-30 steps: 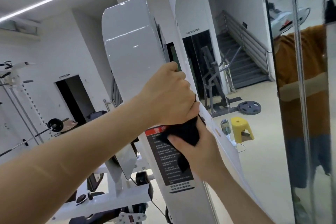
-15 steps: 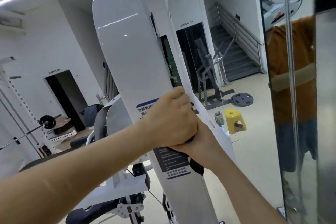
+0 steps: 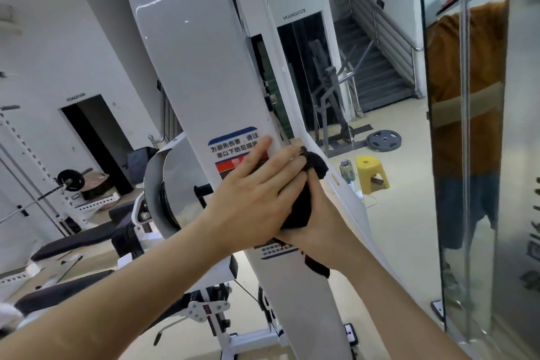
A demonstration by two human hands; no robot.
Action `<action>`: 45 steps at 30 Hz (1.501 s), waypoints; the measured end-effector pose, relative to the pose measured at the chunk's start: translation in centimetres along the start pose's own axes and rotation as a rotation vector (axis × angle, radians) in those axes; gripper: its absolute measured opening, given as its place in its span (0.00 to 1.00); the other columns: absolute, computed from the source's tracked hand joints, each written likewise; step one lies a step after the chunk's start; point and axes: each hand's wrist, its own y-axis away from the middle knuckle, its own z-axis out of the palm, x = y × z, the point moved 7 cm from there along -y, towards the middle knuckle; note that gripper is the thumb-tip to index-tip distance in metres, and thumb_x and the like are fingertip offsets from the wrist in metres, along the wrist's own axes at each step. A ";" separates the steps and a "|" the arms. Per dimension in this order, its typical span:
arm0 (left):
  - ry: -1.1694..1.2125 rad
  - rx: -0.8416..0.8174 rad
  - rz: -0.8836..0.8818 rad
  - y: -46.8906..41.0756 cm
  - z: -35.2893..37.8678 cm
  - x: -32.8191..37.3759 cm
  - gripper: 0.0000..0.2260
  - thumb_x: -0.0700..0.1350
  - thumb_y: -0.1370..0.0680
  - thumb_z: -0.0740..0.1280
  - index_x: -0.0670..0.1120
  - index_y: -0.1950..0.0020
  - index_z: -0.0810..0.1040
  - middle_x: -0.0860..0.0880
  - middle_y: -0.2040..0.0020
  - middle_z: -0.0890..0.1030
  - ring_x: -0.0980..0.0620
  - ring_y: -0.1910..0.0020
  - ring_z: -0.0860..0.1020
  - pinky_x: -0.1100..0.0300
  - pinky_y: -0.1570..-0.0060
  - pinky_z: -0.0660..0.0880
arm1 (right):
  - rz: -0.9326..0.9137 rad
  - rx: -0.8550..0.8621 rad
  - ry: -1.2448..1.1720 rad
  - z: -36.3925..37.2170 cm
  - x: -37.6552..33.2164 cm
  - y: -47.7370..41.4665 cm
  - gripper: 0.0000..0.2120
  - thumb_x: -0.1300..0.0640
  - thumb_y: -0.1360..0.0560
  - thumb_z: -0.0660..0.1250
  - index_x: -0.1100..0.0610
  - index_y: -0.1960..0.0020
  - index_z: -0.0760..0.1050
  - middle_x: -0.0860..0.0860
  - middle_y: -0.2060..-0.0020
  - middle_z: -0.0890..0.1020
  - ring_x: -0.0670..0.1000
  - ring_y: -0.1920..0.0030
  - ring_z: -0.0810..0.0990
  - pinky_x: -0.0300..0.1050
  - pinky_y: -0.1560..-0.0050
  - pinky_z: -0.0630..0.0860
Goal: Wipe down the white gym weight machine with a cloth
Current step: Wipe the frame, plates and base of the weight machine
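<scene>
At the centre of the frame, the tall glossy white column of the gym weight machine [image 3: 198,73] leans from upper left to lower right. The crumpled black cloth [image 3: 302,199] lies against its right edge at about mid-height, just beside the blue-and-red printed warning label [image 3: 233,146]. The right hand [image 3: 324,231] grasps the cloth, fingers curled round it so that dark ends poke out above and below the fist. The left hand [image 3: 254,196] lies over it with fingers stretched out and relaxed, their tips resting on the label and the column's edge, gripping nothing. By my reading the wiping of this front face is in hand at the label, with the long shiny stretch above and the narrower part below yet to be covered. The next stroke seems to call for flat pressure along the column's length, keeping the cloth out of the dark slot [image 3: 270,88] on the right edge, where it could snag. Just right of the hands a thin white side panel [image 3: 347,202] runs alongside with only a narrow gap, and the tall mirror panel [image 3: 467,155] stands further right, so sideways room is tight, while up and down the face is open. At centre right a yellow plastic stool [image 3: 371,172] and a dark round weight plate [image 3: 384,140] sit on the floor, well apart from the hands, and black padded benches [image 3: 73,240] lie at lower left.
</scene>
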 end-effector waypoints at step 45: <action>0.093 0.442 -0.287 2.5 0.9 -2.6 0.23 0.43 0.21 0.58 0.42 0.25 0.66 0.44 0.25 0.65 0.45 0.25 0.62 0.47 0.26 0.55 | -0.047 0.254 0.155 0.3 -0.6 -0.3 0.33 0.38 0.29 0.71 0.46 0.27 0.68 0.40 0.45 0.82 0.43 0.45 0.81 0.34 0.49 0.77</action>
